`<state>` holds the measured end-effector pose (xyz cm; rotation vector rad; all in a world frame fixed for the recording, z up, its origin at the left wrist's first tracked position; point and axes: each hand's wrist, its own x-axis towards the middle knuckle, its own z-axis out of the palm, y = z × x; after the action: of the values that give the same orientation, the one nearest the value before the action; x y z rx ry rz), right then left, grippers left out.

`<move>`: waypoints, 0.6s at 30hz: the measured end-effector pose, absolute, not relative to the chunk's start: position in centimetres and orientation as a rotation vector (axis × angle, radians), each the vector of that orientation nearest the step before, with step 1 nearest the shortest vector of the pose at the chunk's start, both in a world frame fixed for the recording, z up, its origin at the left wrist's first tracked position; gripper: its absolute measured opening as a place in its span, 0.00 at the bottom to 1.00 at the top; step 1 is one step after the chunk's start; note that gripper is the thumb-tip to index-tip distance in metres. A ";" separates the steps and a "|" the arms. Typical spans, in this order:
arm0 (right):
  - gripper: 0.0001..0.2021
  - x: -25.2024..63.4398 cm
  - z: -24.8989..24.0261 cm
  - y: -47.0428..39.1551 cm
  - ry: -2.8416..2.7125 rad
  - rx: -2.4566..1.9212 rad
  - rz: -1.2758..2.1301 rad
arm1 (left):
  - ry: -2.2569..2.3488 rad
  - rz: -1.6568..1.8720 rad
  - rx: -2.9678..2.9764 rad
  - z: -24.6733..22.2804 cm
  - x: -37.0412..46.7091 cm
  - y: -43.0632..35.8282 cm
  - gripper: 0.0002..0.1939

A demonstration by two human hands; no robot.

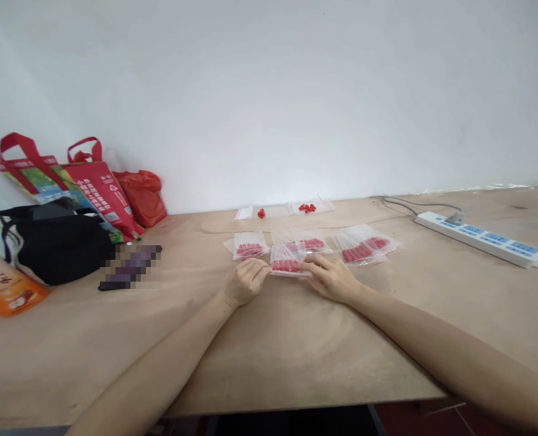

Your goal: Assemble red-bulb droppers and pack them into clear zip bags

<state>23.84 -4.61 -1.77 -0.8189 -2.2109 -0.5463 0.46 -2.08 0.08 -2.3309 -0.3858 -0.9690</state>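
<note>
A small clear plastic bag (286,265) with several white sticks and red ends lies flat between my hands at the middle of the table. My left hand (247,281) pinches its near left corner, fingers pressed together. On the right edge of the bag rest the bent fingers of my right hand (331,277), closed about that edge. Similar bags lie just beyond: one at the left (251,246), a group behind (314,242) and a pile at the right (364,247). The red ends point towards me.
Loose red pieces (307,208) and white sticks (280,211) lie on clear bags near the wall. A white power strip (482,238) stands at the right. Shopping bags (100,194), a black bag (55,242), an orange pouch (12,281) and a blurred-out dark object (130,267) are at the left.
</note>
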 end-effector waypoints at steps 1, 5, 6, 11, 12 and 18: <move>0.12 23.6 -1.9 -4.6 -2.212 -0.840 -0.535 | -0.379 -0.960 -2.349 0.0 0.6 -2.2 0.06; 0.10 23.0 -2.4 -4.4 -2.159 -0.803 -0.576 | -0.344 -0.940 -2.471 0.1 0.9 -2.6 0.04; 0.10 23.0 -2.5 -4.3 -2.131 -0.761 -0.585 | -0.367 -0.954 -2.501 0.1 0.7 -2.5 0.04; 0.11 25.2 -1.9 -3.5 -1.952 -0.678 -0.569 | -0.922 -1.068 -2.406 0.0 -1.0 -0.7 0.14; 0.11 26.0 -1.6 -3.2 -1.916 -0.708 -0.553 | -1.029 -1.075 -2.378 -0.2 -1.5 -0.2 0.14; 0.09 31.0 -1.3 -0.6 -1.746 -0.988 -0.435 | -1.426 -0.961 -2.495 -1.0 -3.1 1.9 0.17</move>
<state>31.01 -0.60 -1.28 -0.9877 -1.7457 -0.4350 -3.09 1.88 -1.05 -2.4948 -1.4257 -0.9609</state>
